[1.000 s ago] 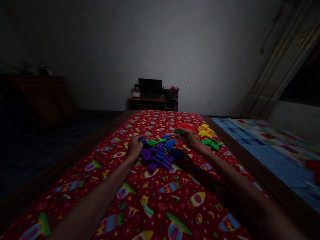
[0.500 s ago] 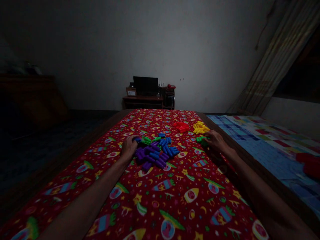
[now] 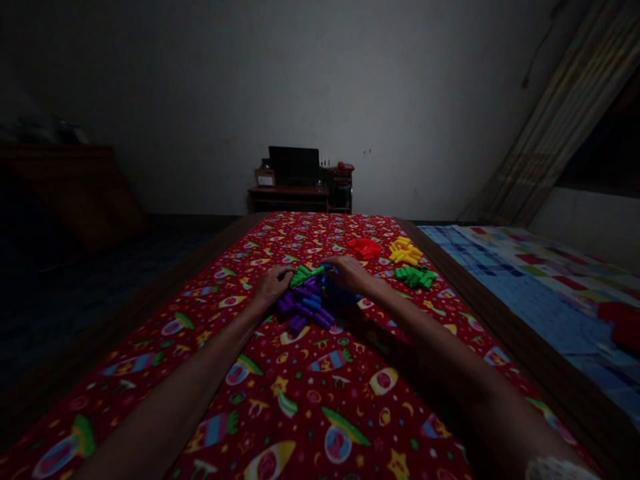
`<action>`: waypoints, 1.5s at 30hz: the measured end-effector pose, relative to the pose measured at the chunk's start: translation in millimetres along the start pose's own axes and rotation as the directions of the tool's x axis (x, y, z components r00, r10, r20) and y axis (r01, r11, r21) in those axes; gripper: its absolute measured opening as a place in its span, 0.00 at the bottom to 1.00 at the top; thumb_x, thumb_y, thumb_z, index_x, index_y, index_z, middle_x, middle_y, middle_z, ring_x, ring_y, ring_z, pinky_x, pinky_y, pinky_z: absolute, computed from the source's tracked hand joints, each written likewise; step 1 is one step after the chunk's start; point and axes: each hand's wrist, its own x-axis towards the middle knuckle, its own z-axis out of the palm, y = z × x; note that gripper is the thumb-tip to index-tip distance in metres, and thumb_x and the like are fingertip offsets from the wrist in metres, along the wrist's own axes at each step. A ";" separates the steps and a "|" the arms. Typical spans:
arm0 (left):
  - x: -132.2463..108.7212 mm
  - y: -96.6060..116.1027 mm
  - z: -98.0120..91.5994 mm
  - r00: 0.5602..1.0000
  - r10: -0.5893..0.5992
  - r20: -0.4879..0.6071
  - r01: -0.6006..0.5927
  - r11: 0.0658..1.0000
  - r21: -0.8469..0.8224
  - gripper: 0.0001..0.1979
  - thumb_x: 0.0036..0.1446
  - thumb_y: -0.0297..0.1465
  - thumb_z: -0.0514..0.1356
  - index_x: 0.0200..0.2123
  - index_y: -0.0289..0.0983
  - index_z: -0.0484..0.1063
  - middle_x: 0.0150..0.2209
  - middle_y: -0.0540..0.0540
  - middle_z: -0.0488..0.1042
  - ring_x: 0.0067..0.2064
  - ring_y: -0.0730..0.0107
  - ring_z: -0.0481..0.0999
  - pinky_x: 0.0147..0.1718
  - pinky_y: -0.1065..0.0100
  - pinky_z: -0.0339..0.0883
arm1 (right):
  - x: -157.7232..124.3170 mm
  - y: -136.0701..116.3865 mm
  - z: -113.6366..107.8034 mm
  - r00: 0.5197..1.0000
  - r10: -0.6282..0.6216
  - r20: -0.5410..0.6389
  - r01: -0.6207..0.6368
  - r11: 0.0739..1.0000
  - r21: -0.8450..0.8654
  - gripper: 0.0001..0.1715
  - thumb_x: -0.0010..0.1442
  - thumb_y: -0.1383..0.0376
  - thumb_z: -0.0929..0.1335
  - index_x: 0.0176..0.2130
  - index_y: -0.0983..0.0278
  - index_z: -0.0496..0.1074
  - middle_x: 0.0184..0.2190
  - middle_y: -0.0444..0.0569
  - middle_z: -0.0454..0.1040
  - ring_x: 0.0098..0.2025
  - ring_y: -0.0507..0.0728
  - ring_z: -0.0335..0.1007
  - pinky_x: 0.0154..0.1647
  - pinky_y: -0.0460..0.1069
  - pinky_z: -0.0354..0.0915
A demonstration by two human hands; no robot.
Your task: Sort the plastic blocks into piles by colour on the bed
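A mixed pile of small plastic tube-like pieces lies on the red patterned cloth (image 3: 345,400), with purple pieces (image 3: 300,307) in front and green pieces (image 3: 304,275) at the back. Among them is a blue piece (image 3: 311,304); other blue ones are partly hidden under my right hand. My left hand (image 3: 273,285) is at the pile's left edge, its fingers curled beside the green pieces; what they hold is hidden. Over the pile's right back side, my right hand (image 3: 350,273) has bent fingers down at the green and blue pieces, and its grasp is unclear.
Separate groups of red pieces (image 3: 365,249), yellow pieces (image 3: 405,251) and green tube pieces (image 3: 416,277) lie to the right on the cloth. A monitor (image 3: 294,165) stands on a desk by the wall. Right of the table is a checked blue bedspread (image 3: 465,267).
My right hand has left the separate green group and moved left to the mixed pile. My left hand stays at the pile's left edge. The view has shifted slightly.
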 end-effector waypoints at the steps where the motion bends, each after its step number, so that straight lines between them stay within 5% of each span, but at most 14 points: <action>1: 0.7 -0.5 1.1 0.999 0.031 0.015 -0.032 0.999 0.031 0.16 0.53 0.34 0.52 0.38 0.39 0.78 0.43 0.45 0.79 0.47 0.61 0.75 0.51 0.62 0.67 | 10.8 -6.4 7.9 0.999 -0.015 0.041 0.015 1.000 -0.020 0.18 0.61 0.70 0.64 0.50 0.66 0.73 0.44 0.57 0.77 0.44 0.57 0.73 0.41 0.47 0.62; 4: -0.2 0.3 2.9 0.992 0.112 0.052 -0.118 0.985 0.125 0.17 0.54 0.35 0.54 0.44 0.40 0.76 0.47 0.45 0.77 0.51 0.60 0.73 0.54 0.60 0.63 | 28.4 -16.9 24.5 0.989 0.025 0.149 -0.013 0.996 -0.086 0.18 0.60 0.73 0.61 0.48 0.66 0.74 0.39 0.56 0.78 0.40 0.57 0.72 0.36 0.47 0.60; 7: -3.1 3.8 3.7 0.991 0.115 0.073 -0.129 0.966 0.224 0.22 0.54 0.37 0.57 0.52 0.43 0.71 0.52 0.45 0.74 0.55 0.57 0.69 0.58 0.55 0.59 | 23.0 -14.9 24.9 0.991 0.091 0.099 -0.079 0.990 -0.118 0.17 0.61 0.71 0.60 0.43 0.66 0.75 0.35 0.55 0.77 0.35 0.57 0.71 0.33 0.47 0.57; 13: -3.6 8.8 3.7 0.998 0.017 0.067 -0.036 0.957 0.286 0.24 0.53 0.41 0.60 0.53 0.43 0.70 0.53 0.43 0.74 0.56 0.54 0.69 0.57 0.55 0.59 | -18.3 23.2 -17.7 0.954 0.211 -0.213 -0.221 0.975 -0.024 0.15 0.63 0.66 0.60 0.39 0.66 0.76 0.31 0.51 0.77 0.31 0.53 0.68 0.30 0.45 0.54; 16: -4.0 9.7 2.5 0.999 0.019 0.038 -0.028 0.968 0.250 0.20 0.53 0.41 0.60 0.48 0.42 0.73 0.51 0.44 0.75 0.54 0.56 0.71 0.56 0.56 0.61 | -41.7 57.9 -48.0 0.908 0.329 -0.261 -0.336 0.942 0.018 0.15 0.60 0.65 0.62 0.33 0.67 0.77 0.28 0.49 0.77 0.30 0.52 0.68 0.29 0.44 0.55; 20: -6.4 12.8 0.5 0.997 0.054 -0.049 -0.044 0.984 0.174 0.19 0.52 0.40 0.61 0.47 0.41 0.73 0.47 0.44 0.78 0.49 0.59 0.75 0.53 0.58 0.65 | -75.4 105.0 -79.5 0.845 0.497 -0.196 -0.512 0.858 -0.036 0.13 0.56 0.66 0.65 0.32 0.67 0.79 0.26 0.49 0.77 0.29 0.52 0.70 0.28 0.43 0.57; 25: -11.3 21.2 -3.6 0.982 0.079 -0.170 -0.063 0.993 0.097 0.19 0.52 0.39 0.61 0.47 0.39 0.72 0.46 0.43 0.77 0.48 0.59 0.75 0.50 0.61 0.67 | -99.2 137.9 -88.9 0.773 0.626 -0.104 -0.634 0.755 -0.169 0.12 0.51 0.69 0.70 0.37 0.65 0.80 0.34 0.53 0.80 0.35 0.56 0.75 0.32 0.44 0.62; 29: -15.7 28.4 -6.8 0.977 0.098 -0.187 -0.091 0.995 0.048 0.18 0.54 0.39 0.58 0.48 0.40 0.71 0.45 0.45 0.77 0.47 0.62 0.76 0.49 0.63 0.67 | -97.7 141.3 -89.5 0.772 0.636 -0.001 -0.617 0.748 -0.246 0.14 0.50 0.67 0.71 0.39 0.62 0.81 0.40 0.54 0.80 0.40 0.58 0.76 0.36 0.45 0.64; 36: -17.2 29.5 -4.0 0.974 0.176 -0.146 -0.170 0.984 0.052 0.18 0.59 0.38 0.51 0.51 0.38 0.68 0.49 0.42 0.75 0.51 0.60 0.74 0.52 0.60 0.66 | -97.0 125.1 -103.3 0.689 0.723 0.057 -0.671 0.665 -0.327 0.15 0.51 0.68 0.69 0.39 0.61 0.80 0.39 0.53 0.80 0.39 0.57 0.76 0.34 0.45 0.64; 41: -18.8 29.1 -5.0 0.947 0.176 -0.268 -0.149 0.982 0.119 0.19 0.62 0.35 0.45 0.51 0.39 0.67 0.46 0.42 0.75 0.48 0.59 0.74 0.49 0.59 0.67 | -88.0 102.0 -110.7 0.751 0.653 -0.093 -0.641 0.689 -0.339 0.15 0.57 0.67 0.66 0.41 0.64 0.79 0.41 0.58 0.79 0.40 0.59 0.75 0.34 0.46 0.61; 45: -20.8 39.3 -15.6 0.943 0.110 -0.314 -0.083 0.992 0.096 0.19 0.62 0.37 0.46 0.53 0.40 0.66 0.33 0.46 0.74 0.32 0.64 0.75 0.34 0.65 0.69 | -63.5 55.6 -94.0 0.907 0.410 -0.099 -0.421 0.871 -0.253 0.14 0.62 0.67 0.64 0.40 0.65 0.79 0.36 0.56 0.79 0.37 0.56 0.73 0.35 0.45 0.59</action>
